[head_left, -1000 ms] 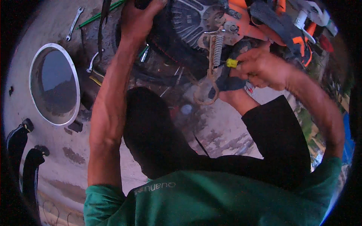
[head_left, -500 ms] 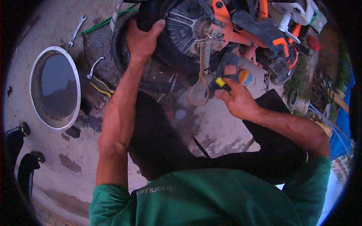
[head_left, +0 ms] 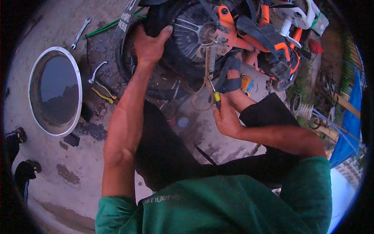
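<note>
My left hand (head_left: 150, 46) grips the black tyre (head_left: 159, 24) of a wheel, its thumb along the tread and its other fingers hidden behind. Ribbed grey metal makes up the wheel's hub (head_left: 187, 34). In my right hand (head_left: 227, 120) is a screwdriver (head_left: 217, 97) with a yellow and black handle, its thin shaft angled up toward the wheel. The shaft passes close to a coil spring (head_left: 212, 59) and a rusty bent metal loop (head_left: 193, 102). Whether its tip touches anything I cannot tell. Orange frame parts (head_left: 230, 28) of the vehicle join at the hub.
To the left stands a round metal basin (head_left: 32, 93) of dark water. A spanner (head_left: 81, 33), a bent metal lever (head_left: 98, 71) and yellow-handled pliers (head_left: 103, 94) lie on the ground. A small yellow-and-blue box (head_left: 246, 84) sits near my foot. Another person's feet (head_left: 23, 160) show at far left.
My right hand has moved left and slightly down, turning the screwdriver so its shaft now shows, pointing up toward the spring. My left hand keeps its hold on the tyre.
</note>
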The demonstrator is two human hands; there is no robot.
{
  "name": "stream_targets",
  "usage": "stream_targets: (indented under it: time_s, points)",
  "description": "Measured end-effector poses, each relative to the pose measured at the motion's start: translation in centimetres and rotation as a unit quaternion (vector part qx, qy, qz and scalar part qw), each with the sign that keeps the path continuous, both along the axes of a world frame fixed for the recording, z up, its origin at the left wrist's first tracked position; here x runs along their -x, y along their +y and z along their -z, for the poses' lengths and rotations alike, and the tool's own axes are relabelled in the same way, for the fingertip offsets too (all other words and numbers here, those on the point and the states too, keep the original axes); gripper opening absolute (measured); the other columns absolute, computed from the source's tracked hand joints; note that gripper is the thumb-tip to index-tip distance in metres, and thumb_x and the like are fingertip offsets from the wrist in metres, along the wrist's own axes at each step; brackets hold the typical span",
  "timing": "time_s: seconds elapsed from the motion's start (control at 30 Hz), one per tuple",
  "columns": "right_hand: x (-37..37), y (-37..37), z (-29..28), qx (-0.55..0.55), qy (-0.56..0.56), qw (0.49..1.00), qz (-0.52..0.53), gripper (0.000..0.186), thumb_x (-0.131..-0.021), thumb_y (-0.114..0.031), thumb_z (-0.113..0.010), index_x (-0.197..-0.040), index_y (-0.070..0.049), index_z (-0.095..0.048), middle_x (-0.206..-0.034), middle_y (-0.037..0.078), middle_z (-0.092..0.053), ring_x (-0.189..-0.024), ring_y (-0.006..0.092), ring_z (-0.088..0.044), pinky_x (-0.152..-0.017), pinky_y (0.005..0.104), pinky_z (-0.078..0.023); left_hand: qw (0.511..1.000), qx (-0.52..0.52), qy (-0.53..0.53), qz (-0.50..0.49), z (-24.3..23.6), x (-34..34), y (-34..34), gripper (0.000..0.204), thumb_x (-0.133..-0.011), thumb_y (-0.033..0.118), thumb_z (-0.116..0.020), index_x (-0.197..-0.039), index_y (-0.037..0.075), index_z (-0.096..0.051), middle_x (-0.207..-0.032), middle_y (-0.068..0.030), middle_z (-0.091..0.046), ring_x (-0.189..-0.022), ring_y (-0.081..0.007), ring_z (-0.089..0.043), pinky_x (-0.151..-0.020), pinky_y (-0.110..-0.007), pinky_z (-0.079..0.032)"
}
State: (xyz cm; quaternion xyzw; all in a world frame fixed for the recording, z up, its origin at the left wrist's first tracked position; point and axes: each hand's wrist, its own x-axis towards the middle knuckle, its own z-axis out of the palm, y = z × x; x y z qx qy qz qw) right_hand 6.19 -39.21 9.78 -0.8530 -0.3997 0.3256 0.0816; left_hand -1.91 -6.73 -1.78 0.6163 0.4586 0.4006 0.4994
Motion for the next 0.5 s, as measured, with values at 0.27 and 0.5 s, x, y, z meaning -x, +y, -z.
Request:
stream_targets:
  time_s: [0.27, 0.5]
  points:
    - [0.8, -2.5, 5.4, 0.071, -0.040, 0.995, 0.057, 0.054, -0.095, -0.012, -0.052, -0.142, -0.001, -0.028, -0.112, 0.038, -0.055, -0.100, 0.0552, -0.056, -0.080, 0.0622, -0.045, 0.998, 0.040, 0.053, -0.010, -0.6, 0.8, -0.5, 0.095, -0.070, 0.055, -0.083, -0.132, -0.010, -0.051, -0.129, -0.0330, -0.059, -0.124, -0.0437, -0.056, -0.105, -0.044, -0.043]
    - [1.6, -2.6, 6.9, 0.034, -0.095, 0.993, 0.058, 0.048, -0.094, -0.019, -0.053, -0.135, -0.001, -0.035, -0.110, 0.037, -0.057, -0.094, 0.0535, -0.059, -0.077, 0.0611, -0.047, 0.999, 0.024, 0.026, -0.003, 0.5, 0.4, 0.2, 0.100, -0.070, 0.056, -0.082, -0.135, -0.012, -0.049, -0.131, -0.0336, -0.057, -0.126, -0.0442, -0.054, -0.106, -0.044, -0.043]
